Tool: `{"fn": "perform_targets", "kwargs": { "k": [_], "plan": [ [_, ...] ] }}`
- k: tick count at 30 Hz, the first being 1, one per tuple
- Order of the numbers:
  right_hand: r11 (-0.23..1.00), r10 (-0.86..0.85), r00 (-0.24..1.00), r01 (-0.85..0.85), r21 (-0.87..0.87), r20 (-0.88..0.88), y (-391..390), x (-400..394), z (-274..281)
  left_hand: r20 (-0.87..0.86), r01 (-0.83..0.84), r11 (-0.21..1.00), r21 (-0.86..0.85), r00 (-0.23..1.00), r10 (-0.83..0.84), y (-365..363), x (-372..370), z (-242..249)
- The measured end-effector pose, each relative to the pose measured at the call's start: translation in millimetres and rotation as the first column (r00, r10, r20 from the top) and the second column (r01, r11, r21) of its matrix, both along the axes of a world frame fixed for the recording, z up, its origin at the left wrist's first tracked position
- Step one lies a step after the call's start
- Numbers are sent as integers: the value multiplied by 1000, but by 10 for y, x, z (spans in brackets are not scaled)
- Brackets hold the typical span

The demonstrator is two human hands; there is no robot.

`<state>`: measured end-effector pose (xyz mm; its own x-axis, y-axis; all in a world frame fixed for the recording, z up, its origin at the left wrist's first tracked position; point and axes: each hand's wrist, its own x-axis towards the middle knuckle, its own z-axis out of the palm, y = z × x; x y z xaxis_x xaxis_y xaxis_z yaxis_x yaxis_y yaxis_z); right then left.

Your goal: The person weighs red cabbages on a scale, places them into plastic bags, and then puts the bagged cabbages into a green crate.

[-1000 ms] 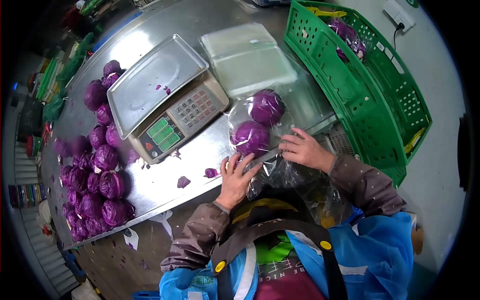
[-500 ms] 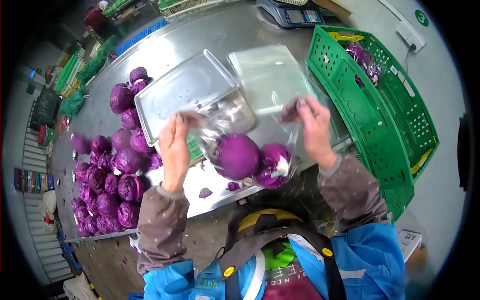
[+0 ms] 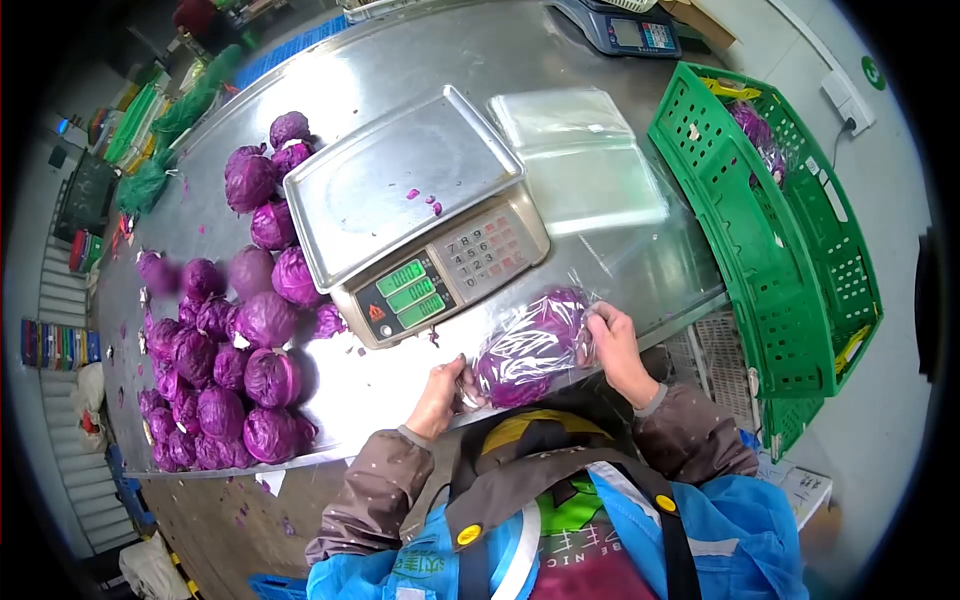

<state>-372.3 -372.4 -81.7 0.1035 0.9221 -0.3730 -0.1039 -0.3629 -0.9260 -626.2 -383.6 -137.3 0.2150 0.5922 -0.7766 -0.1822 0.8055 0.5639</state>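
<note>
Purple cabbages in a clear plastic bag (image 3: 530, 350) lie at the front edge of the metal table, between my hands. My left hand (image 3: 440, 395) is closed on the bag's left end. At its right end, my right hand (image 3: 615, 345) pinches the plastic. Just beyond the bag is a digital scale (image 3: 440, 270) with a metal tray (image 3: 400, 180) holding small purple leaf scraps. To the right of the scale lies a stack of clear bags (image 3: 585, 160).
A pile of loose purple cabbages (image 3: 220, 370) covers the left part of the metal table (image 3: 370, 400). Green crates (image 3: 750, 250) stand on the right, with bagged cabbage (image 3: 755, 135) inside. A second scale (image 3: 620, 30) sits at the back.
Both hands have come down with the bagged cabbages, from above the table to its front edge. The plastic is now drawn tight around them, and the scale's display is uncovered.
</note>
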Motion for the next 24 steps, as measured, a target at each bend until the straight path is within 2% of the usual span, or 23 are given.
{"fn": "perform_targets", "kwargs": {
  "k": [1,2,4,6,8,9,11,12,14,16,18,20,22,23,24],
  "plan": [
    [1000,13,996,-13,-8,86,16,-26,94,8,2,1000,-1,1000,-2,30,18,39],
    [1000,10,996,-9,-13,92,32,-34,134,-9,41,999,-4,999,-41,53,27,131],
    [990,118,960,-133,46,255,124,-31,215,-16,81,997,-5,997,-81,85,5,147],
    [988,151,932,-155,-13,329,277,-130,395,23,89,995,-51,996,-88,113,-25,67],
    [955,76,695,-256,148,715,409,-272,485,52,95,994,-55,994,-92,116,-52,8],
    [956,75,691,-255,145,719,478,-373,570,67,101,993,-57,993,-97,110,-63,-40],
    [920,152,600,-376,110,785,618,-542,716,95,128,989,-70,988,-122,128,-76,-22],
    [921,154,597,-376,105,788,687,-539,639,100,130,989,-72,987,-122,131,-84,-44],
    [907,87,468,-402,124,879,820,-487,404,120,132,985,-109,986,-119,136,-101,-72],
    [929,104,480,-359,86,871,819,-347,321,127,95,988,-121,989,-80,160,-85,-56],
    [956,137,453,-293,1,881,684,-219,129,150,211,966,-150,970,-189,190,-117,-106],
    [964,90,449,-262,35,889,646,-194,163,176,271,956,-115,952,-249,231,-134,-136],
    [966,229,397,-208,-156,889,624,-158,215,-84,474,877,73,880,-468,260,-125,-146],
    [967,228,396,-202,-158,890,627,-168,218,-455,689,705,169,689,-564,342,-138,-43],
    [962,154,366,-266,-56,918,632,-176,223,-452,693,700,171,687,-569,337,-123,91]
  ]
}}
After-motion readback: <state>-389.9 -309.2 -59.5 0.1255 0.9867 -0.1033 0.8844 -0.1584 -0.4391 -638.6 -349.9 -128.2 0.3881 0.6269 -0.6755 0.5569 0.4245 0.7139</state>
